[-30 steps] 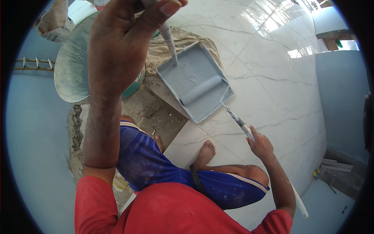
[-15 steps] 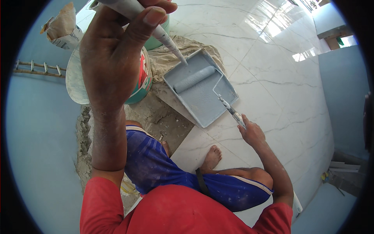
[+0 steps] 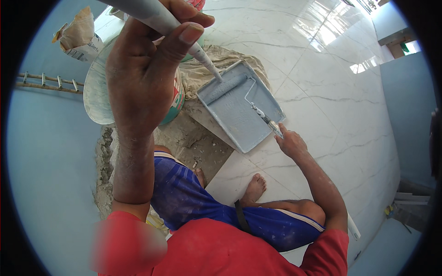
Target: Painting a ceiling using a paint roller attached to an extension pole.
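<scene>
here, tray (image 3: 267, 91) holds grey paint (image 3: 244, 117), roller (image 3: 230, 88); right grip (image 3: 293, 142) clasps roller's handle (image 3: 266, 120), left grip (image 3: 140, 73) clasps pole (image 3: 149, 14).

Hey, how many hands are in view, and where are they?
2: the left hand, at upper left, grips a pole; the right hand, beside the tray, holds the roller handle. No others show.

- Pole (image 3: 149, 17): upper end cut off by the top edge.
- Roller (image 3: 261, 115): handle end covered by the right hand (image 3: 292, 142).
- Bucket (image 3: 176, 112): partly hidden behind the left hand (image 3: 145, 73).
- Left sleeve (image 3: 122, 241): blurred.
- Left foot (image 3: 200, 177): mostly hidden by the shorts (image 3: 193, 200).
- Yellow object (image 3: 389, 211), far right: too small to identify.
</scene>
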Motion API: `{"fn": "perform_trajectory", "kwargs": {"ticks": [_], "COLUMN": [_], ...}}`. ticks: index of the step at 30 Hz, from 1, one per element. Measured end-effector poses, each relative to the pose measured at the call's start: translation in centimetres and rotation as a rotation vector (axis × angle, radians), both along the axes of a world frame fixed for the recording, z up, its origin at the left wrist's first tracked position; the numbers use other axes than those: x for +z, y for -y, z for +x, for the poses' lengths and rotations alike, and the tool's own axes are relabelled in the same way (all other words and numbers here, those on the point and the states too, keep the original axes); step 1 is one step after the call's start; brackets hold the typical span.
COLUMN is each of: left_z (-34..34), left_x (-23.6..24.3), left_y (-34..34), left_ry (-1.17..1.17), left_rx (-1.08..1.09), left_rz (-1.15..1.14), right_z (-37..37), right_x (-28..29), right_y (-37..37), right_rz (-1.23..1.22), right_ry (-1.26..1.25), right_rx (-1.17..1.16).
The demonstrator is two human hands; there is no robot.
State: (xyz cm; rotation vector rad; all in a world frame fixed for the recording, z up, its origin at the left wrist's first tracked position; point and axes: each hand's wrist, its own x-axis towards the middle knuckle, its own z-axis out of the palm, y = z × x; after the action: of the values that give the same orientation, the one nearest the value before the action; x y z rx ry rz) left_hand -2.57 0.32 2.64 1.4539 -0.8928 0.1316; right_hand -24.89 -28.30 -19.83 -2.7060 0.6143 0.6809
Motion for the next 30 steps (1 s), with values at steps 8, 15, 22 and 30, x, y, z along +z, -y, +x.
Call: {"fn": "perform_trajectory", "kwargs": {"ticks": [8, 15, 22, 30], "left_z": [-0.4, 0.4, 1.0, 1.8], "left_x": [-0.4, -0.8, -1.3, -1.7], "left_y": [0.9, 0.7, 0.7, 0.4], "left_ry": [-0.02, -0.045, -0.071, -0.07], "left_rx": [0.043, 0.046, 0.039, 0.027], "left_rz": [0.003, 0.011, 0.005, -0.004], "right_z": [-2.1, -3.0, -6.0, -8.3], "right_x": [-3.2, 0.3, 1.6, 2.9], "right_y": [0.1, -0.2, 0.0, 0.6], "right_rz": [0.088, 0.023, 0.002, -0.007], "right_ry": [0.065, 0.023, 0.006, -0.03], "right_rx": [-0.055, -0.013, -0.033, -0.044]}}
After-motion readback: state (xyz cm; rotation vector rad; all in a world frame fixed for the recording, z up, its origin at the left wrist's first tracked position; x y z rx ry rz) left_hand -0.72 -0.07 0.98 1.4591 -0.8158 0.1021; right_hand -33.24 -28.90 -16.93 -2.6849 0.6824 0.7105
